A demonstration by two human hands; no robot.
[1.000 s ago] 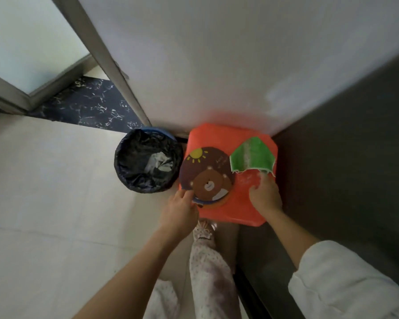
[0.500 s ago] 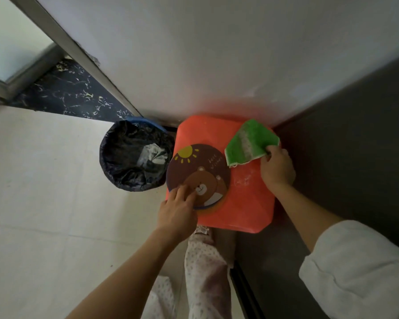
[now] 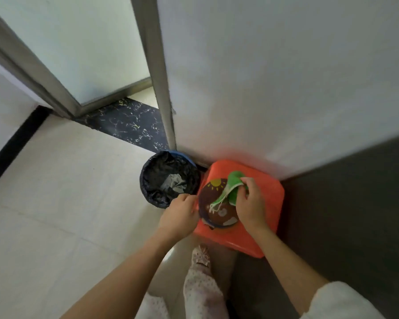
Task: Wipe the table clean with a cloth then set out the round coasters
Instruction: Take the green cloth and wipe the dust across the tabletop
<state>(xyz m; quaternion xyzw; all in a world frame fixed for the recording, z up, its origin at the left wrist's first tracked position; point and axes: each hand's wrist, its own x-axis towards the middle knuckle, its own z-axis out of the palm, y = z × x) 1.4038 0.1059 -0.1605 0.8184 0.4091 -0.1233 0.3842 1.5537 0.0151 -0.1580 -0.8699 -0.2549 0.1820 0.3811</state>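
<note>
- Table (image 3: 266,196), small and orange, stands in the wall corner beside a black-lined bin (image 3: 169,178)
- Coasters (image 3: 217,209) lie stacked on its left half; wiping well likely means lifting them clear first
- Cloth (image 3: 233,187), green, trails over them, gripped by the right hand (image 3: 251,203)
- Left hand (image 3: 179,215) curls at the stack's edge; contact unclear

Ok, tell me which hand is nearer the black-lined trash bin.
Left. The left hand is at the coaster stack's left edge, right beside the trash bin's near rim. The right hand grips the green cloth over the orange table, beyond the coasters.
</note>
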